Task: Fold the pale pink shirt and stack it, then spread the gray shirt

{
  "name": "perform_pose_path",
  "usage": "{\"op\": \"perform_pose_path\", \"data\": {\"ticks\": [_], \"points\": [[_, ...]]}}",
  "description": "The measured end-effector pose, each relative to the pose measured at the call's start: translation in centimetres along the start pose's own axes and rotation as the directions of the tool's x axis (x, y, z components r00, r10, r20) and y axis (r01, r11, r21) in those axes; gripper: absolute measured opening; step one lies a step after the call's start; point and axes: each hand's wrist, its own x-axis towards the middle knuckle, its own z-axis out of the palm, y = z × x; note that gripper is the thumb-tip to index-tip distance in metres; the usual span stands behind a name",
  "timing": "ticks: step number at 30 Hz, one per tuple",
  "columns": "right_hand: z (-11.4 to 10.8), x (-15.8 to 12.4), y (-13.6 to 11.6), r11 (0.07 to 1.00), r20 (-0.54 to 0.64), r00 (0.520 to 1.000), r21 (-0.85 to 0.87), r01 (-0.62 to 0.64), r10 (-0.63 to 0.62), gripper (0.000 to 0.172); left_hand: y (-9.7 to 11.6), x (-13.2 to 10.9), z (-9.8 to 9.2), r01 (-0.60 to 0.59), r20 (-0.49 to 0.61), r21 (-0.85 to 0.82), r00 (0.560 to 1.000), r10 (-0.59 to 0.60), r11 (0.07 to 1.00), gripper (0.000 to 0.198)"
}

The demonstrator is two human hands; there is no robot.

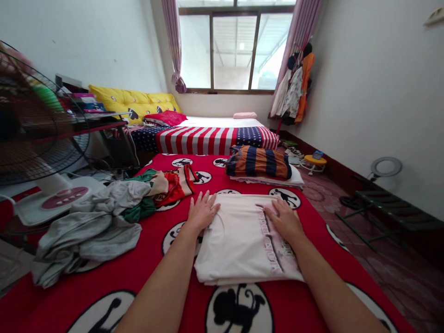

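A white T-shirt (239,240) with pink and dark print along its right side lies folded into a flat rectangle on the red patterned cover (149,282). My left hand (203,212) rests open at its far left corner, fingers stretched forward over the edge. At the far right part of the shirt, my right hand (284,219) lies flat and open on the printed area. Just beyond sits a stack of folded clothes, topped by an orange and navy striped shirt (258,162).
Left of the shirt lies a rumpled heap with a grey garment (100,222) and a red garment (176,185). A fan (38,120) stands at the far left. To the right are a dark green folding stool (391,210) and a small yellow stool (315,160). Behind is a bed (201,138).
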Motion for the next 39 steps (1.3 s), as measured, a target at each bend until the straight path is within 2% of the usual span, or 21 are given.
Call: {"op": "perform_pose_path", "data": {"ticks": [2, 4, 6, 8, 10, 13, 17, 19, 21, 25, 27, 30, 34, 37, 39], "points": [[-1.0, -0.2, 0.6, 1.000, -0.105, 0.995, -0.011, 0.000, -0.001, 0.054, -0.5, 0.2, 0.4, 0.008, -0.071, -0.028, 0.997, -0.010, 1.000, 0.051], [-2.4, -0.6, 1.3, 0.994, -0.102, 0.992, -0.066, -0.087, 0.080, 0.054, -0.9, 0.4, 0.7, 0.002, -0.169, -0.106, 0.985, -0.020, 0.994, 0.042], [-3.9, -1.0, 1.9, 0.972, 0.034, 0.979, -0.138, -0.193, 0.199, 0.058, -1.4, 0.8, 1.0, -0.015, -0.277, -0.236, 0.960, -0.052, 0.972, 0.034], [-5.1, -1.3, 2.4, 0.958, 0.169, 0.955, -0.191, -0.213, 0.246, 0.062, -2.1, 1.2, 1.1, -0.033, -0.350, -0.349, 0.932, -0.097, 0.937, 0.030], [-5.6, -1.6, 2.6, 0.964, 0.216, 0.955, -0.213, -0.159, 0.205, 0.058, -2.6, 1.5, 1.0, -0.038, -0.382, -0.409, 0.915, -0.133, 0.912, 0.029], [-5.7, -1.9, 2.4, 0.980, 0.212, 0.971, -0.185, -0.072, 0.111, 0.045, -3.0, 1.6, 0.9, -0.041, -0.404, -0.448, 0.900, -0.161, 0.893, 0.026], [-5.5, -1.8, 1.6, 0.998, 0.158, 0.987, -0.065, -0.002, 0.012, 0.019, -2.9, 1.5, 0.9, -0.060, -0.423, -0.459, 0.892, -0.159, 0.886, 0.023], [-5.4, -1.7, 1.4, 1.000, 0.137, 0.990, 0.016, -0.018, 0.015, 0.015, -2.8, 1.6, 1.0, -0.064, -0.426, -0.455, 0.891, -0.154, 0.888, 0.022], [-5.2, -1.7, 1.4, 0.993, 0.141, 0.990, 0.115, -0.040, 0.024, 0.025, -2.7, 1.6, 1.0, -0.066, -0.430, -0.449, 0.890, -0.151, 0.891, 0.022], [-5.1, -2.3, 1.8, 0.959, 0.183, 0.983, 0.284, -0.019, -0.035, 0.063, -2.7, 1.6, 1.1, -0.061, -0.432, -0.429, 0.890, -0.146, 0.901, 0.021], [-5.2, -2.6, 1.7, 0.935, 0.196, 0.978, 0.355, 0.001, -0.076, 0.069, -2.6, 1.5, 1.1, -0.057, -0.431, -0.415, 0.891, -0.141, 0.908, 0.021], [-5.3, -2.7, 1.3, 0.844, 0.186, 0.980, 0.535, -0.037, -0.075, 0.070, -2.5, 1.5, 1.1, -0.054, -0.430, -0.398, 0.893, -0.134, 0.916, 0.020], [-5.2, -2.2, 0.7, 0.566, 0.214, 0.973, 0.794, -0.223, 0.084, 0.074, -2.3, 1.3, 1.0, -0.049, -0.435, -0.391, 0.890, -0.138, 0.919, 0.020], [-5.8, -1.7, 0.1, 0.395, 0.219, 0.966, 0.882, -0.257, 0.139, 0.075, -2.1, 1.1, 0.9, -0.041, -0.438, -0.393, 0.887, -0.148, 0.919, 0.020], [-7.1, -1.4, -0.5, 0.355, 0.204, 0.965, 0.901, -0.251, 0.164, 0.071, -2.0, 1.1, 0.8, -0.036, -0.439, -0.390, 0.886, -0.151, 0.920, 0.020]]}}
